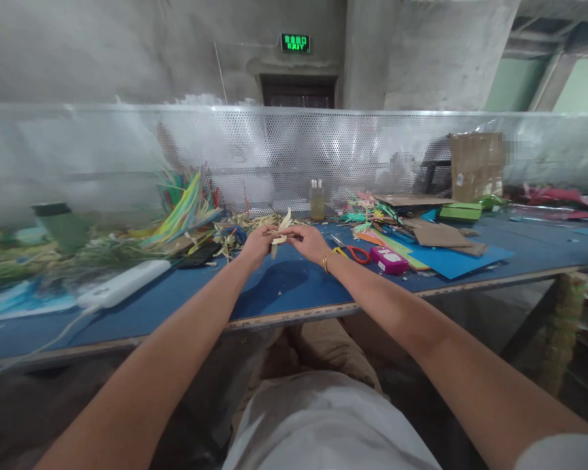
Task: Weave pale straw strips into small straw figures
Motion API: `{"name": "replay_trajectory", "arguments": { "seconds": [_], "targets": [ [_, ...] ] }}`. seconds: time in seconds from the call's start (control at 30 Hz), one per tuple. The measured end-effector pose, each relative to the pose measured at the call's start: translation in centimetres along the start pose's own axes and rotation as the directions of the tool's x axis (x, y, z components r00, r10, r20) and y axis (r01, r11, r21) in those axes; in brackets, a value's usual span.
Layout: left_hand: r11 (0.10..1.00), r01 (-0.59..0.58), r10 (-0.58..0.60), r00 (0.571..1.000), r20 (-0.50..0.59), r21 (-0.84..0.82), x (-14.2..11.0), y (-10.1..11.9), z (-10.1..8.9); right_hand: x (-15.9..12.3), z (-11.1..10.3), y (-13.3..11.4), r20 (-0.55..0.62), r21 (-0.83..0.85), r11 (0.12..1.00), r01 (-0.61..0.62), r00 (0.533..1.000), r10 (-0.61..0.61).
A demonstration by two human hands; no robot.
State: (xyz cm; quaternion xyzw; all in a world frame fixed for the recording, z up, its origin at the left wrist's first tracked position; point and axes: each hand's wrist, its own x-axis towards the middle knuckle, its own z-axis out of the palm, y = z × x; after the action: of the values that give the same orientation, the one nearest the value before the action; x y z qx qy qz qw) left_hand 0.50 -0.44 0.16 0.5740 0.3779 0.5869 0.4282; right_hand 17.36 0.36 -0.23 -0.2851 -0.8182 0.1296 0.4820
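Both arms reach out over the blue table (pixel 284 294). My left hand (pixel 256 245) and my right hand (pixel 310 242) meet above the tabletop, each pinched closed on a pale yellow strip (pixel 279 238) of leaf or paper that is folded between them. One end of the strip sticks up past the fingers. A gold bracelet (pixel 327 260) circles my right wrist.
Red-handled scissors (pixel 355 253) and a pink box (pixel 389 260) lie right of my hands, by blue, green and brown sheets (pixel 451 258). A bundle of coloured strips (pixel 186 209), a white power bank (pixel 125 284), a green cup (pixel 61 225) and a small bottle (pixel 317 199) stand before a perforated metal screen (pixel 294 150).
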Motion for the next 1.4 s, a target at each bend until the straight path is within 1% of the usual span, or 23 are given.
{"name": "replay_trajectory", "arguments": {
  "seconds": [0.13,0.27,0.33,0.43,0.5,0.63,0.7,0.83,1.03,1.2,1.4],
  "targets": [
    [0.999,0.045,-0.044,0.998,0.046,-0.012,0.0,-0.3,0.2,0.0,-0.4,-0.1,-0.041,-0.177,0.984,0.024,0.999,-0.032],
    [0.993,0.071,-0.064,0.995,0.07,-0.098,-0.2,0.1,0.4,-0.1,-0.8,-0.4,0.015,-0.325,0.939,0.113,0.993,-0.114],
    [0.986,0.089,-0.078,0.994,0.077,-0.143,-0.5,0.5,0.6,-0.2,-0.9,-0.5,0.032,-0.4,0.906,0.138,0.99,-0.136],
    [0.979,0.138,-0.125,0.988,0.095,-0.151,-0.8,1.0,0.7,-0.2,-1.1,-0.7,0.005,-0.505,0.851,0.147,0.986,-0.167],
    [0.976,0.163,-0.148,0.983,0.105,-0.146,-0.9,1.1,0.8,-0.3,-1.3,-1.0,-0.017,-0.543,0.828,0.141,0.984,-0.178],
    [0.971,0.171,-0.153,0.981,0.116,-0.165,-0.7,0.9,0.7,-0.5,-1.6,-1.7,-0.046,-0.617,0.779,0.111,0.983,-0.177],
    [0.969,0.178,-0.158,0.98,0.124,-0.17,-0.6,0.9,0.7,-0.6,-1.6,-2.1,-0.03,-0.656,0.746,0.12,0.982,-0.184],
    [0.967,0.186,-0.164,0.978,0.132,-0.173,-0.5,0.8,0.6,-0.6,-1.7,-2.7,0.049,-0.686,0.707,0.173,0.98,-0.192],
    [0.963,0.204,-0.182,0.974,0.132,-0.178,-0.7,0.8,0.6,-0.1,-1.9,-2.7,0.141,-0.67,0.706,0.228,0.974,-0.18],
    [0.967,0.154,-0.127,0.982,0.136,-0.204,-0.7,0.7,0.8,0.2,-2.0,-2.7,0.184,-0.674,0.691,0.262,0.965,-0.186],
    [0.968,0.157,-0.136,0.984,0.116,-0.196,-0.6,0.6,1.0,0.1,-1.8,-2.7,0.169,-0.681,0.679,0.273,0.961,-0.218]
  ]
}}
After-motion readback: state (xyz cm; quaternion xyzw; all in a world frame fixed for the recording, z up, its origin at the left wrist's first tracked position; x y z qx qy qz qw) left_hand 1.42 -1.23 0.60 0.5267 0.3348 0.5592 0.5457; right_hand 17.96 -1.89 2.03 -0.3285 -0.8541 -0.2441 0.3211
